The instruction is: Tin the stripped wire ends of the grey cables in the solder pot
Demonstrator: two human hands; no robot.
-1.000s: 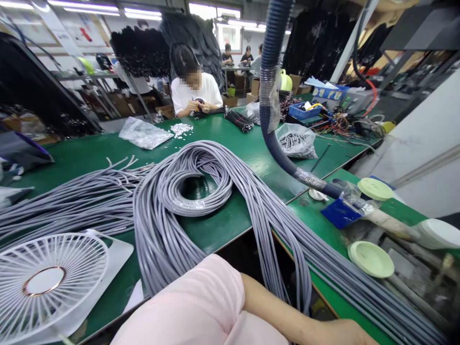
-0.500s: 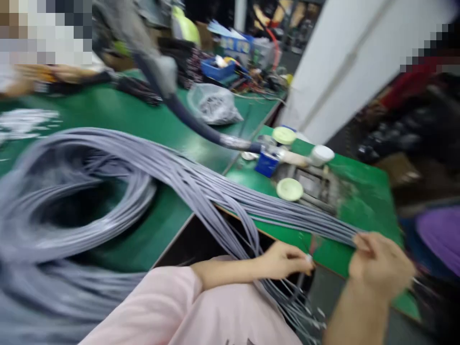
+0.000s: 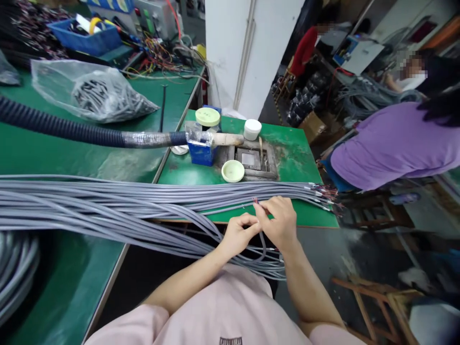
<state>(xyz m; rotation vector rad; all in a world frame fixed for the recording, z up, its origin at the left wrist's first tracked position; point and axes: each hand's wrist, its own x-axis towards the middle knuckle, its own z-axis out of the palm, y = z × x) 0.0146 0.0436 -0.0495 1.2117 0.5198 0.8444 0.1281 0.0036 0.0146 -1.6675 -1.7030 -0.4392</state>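
My left hand (image 3: 237, 234) and my right hand (image 3: 280, 221) meet in front of my chest, both with fingers pinched. Between them is the end of one grey cable (image 3: 264, 245), which loops down below my right hand. Thin reddish wires stick up from that end, just above my fingertips. Behind my hands a bundle of grey cables (image 3: 172, 190) stretches across the green table, with white tags and stripped red and black wires (image 3: 327, 192) at its right end. More grey cables (image 3: 151, 235) run lower, past the table edge, and hang under my forearms.
Beyond the bundle sit a soot-stained metal pot (image 3: 249, 158), a pale green dish (image 3: 233, 171), a white jar (image 3: 252, 129) and a blue box (image 3: 201, 152) bearing a ribbed hose (image 3: 89, 136). A bag of small parts (image 3: 97, 93) lies left. A person in purple (image 3: 391, 148) is at right.
The view has swung right. My right hand has let go of the cable bundle, which now lies on the table, and has come over to my left hand at the single cable's end.
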